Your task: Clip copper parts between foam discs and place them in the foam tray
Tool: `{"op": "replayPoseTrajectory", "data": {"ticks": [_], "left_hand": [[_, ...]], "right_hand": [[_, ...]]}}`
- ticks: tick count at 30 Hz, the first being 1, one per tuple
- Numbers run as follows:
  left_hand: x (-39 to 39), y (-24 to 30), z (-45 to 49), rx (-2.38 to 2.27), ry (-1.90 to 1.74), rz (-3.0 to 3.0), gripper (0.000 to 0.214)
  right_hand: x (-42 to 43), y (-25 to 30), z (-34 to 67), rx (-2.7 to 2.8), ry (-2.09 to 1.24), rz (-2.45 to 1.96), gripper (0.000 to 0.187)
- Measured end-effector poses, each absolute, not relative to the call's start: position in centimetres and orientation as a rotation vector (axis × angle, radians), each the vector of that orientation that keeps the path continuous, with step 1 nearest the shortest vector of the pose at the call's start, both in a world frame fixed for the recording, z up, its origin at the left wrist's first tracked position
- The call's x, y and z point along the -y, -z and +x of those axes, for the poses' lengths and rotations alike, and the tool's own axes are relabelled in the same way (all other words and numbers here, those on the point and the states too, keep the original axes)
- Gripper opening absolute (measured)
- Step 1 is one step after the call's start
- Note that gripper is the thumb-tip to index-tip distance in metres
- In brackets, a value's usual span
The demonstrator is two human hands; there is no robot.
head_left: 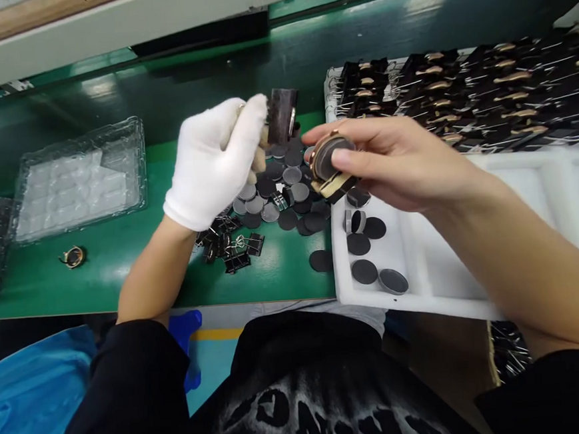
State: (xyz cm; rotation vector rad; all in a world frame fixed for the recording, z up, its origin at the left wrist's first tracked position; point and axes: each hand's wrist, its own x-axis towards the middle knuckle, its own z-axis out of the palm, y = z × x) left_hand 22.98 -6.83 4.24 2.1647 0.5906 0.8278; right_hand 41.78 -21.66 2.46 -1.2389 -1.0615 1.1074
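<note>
My left hand (215,159), in a white glove, is closed with the thumb pressed toward the fingers. A wide black binder clip (282,114) sticks out beyond its fingertips; its handles are mostly hidden by the glove. Bare, my right hand (385,156) pinches a round gold-rimmed watch case (321,161) with a dark disc lying on it under the thumb. A pale and black edge of something shows just below the case, its kind unclear. The clip and the case are close together but apart. Beneath both hands lies a pile of dark and grey discs (291,175).
Small black binder clips (235,260) lie heaped near the table's front. A white tray (345,286) at right holds several discs; behind it stand rows of clipped gold-rimmed cases (439,85). Clear plastic trays (138,175) and another gold-rimmed case (75,256) are at left.
</note>
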Motion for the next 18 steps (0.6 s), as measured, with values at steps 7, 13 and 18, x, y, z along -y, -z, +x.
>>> {"op": "replayPoseTrajectory", "data": {"ticks": [7, 13, 18], "left_hand": [[7.7, -4.4, 23.0, -0.423, -0.494, 2.23, 0.053], [8.0, -4.2, 22.7, -0.418, -0.479, 2.456, 0.062], [9.1, -4.1, 23.2, -0.632, -0.526, 2.43, 0.058]], "right_hand": [[22.0, -2.1, 41.4, 1.138, -1.032, -1.127, 0.016], [22.1, -2.8, 42.5, 1.424, -0.932, -1.188, 0.024], [22.0, -2.9, 42.6, 1.447, -0.778, -1.193, 0.019]]}}
